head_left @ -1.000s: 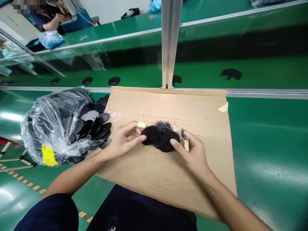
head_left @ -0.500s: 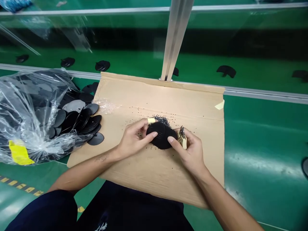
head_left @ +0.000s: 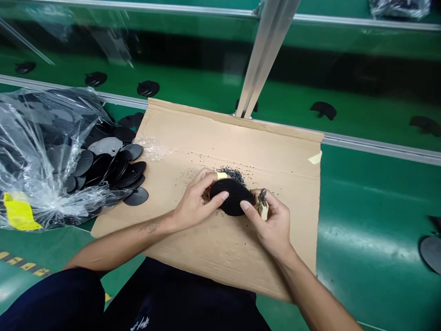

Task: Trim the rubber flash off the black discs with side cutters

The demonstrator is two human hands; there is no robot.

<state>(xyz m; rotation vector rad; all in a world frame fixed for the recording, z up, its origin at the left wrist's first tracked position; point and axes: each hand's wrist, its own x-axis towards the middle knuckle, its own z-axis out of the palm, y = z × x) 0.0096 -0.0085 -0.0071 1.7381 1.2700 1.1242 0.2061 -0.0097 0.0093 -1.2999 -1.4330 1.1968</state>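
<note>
Both hands meet over a sheet of brown cardboard (head_left: pixel 213 248) laid on the green bench. My left hand (head_left: pixel 196 202) pinches the left edge of a black round disc (head_left: pixel 231 196); its forefinger wears yellowish tape. My right hand (head_left: pixel 272 220) steadies the disc's right edge with the forefinger and grips a small cutter with beige handles (head_left: pixel 262 205) in the palm. A heap of tiny black trimmings (head_left: pixel 236 174) lies just behind the disc.
A clear plastic bag (head_left: pixel 41 151) at the left spills several black discs (head_left: pixel 117 165) onto the cardboard's edge. Behind runs a green conveyor (head_left: pixel 206 92) carrying scattered black parts, with an aluminium post (head_left: pixel 262 55) at centre. Another disc (head_left: pixel 430 253) lies at far right.
The two overlapping discs have been drawn together into one stack between my hands. The view has tilted down and left; the hands hold nearly the same place on the cardboard.
</note>
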